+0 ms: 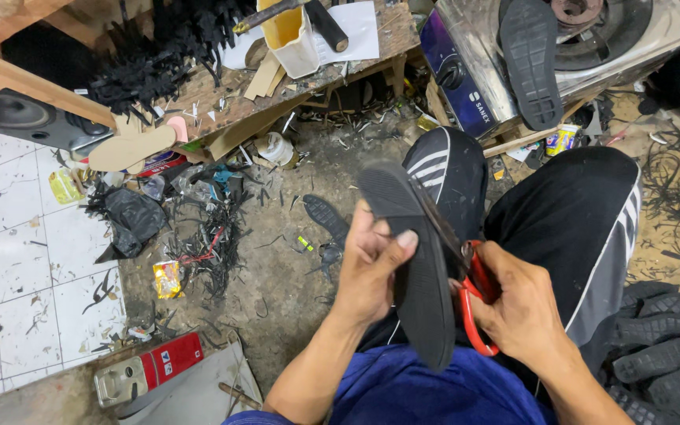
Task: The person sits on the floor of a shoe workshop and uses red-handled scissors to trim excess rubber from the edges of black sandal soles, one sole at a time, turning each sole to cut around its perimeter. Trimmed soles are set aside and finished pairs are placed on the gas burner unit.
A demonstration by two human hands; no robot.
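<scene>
A black rubber shoe sole (415, 260) is being held upright above the lap, between the knees, by the left hand (371, 271): its fingers are closed around the sole's left edge, with the thumb pressed flat on the facing surface. Red-handled scissors (466, 275) are being worked by the right hand (517, 303), whose fingers are curled through the loops and closed on them; the dark blades are being run along the sole's right edge, though how far apart the blades stand cannot be told.

For a clean trim, the sole is best being kept steady and turned slowly into the blades, with the left thumb kept well back from the cutting line. Offcuts are lying scattered on the dirt floor (277, 275) below. A second sole (530, 59) is resting on the stove (592, 39) at the top edge of the view.
</scene>
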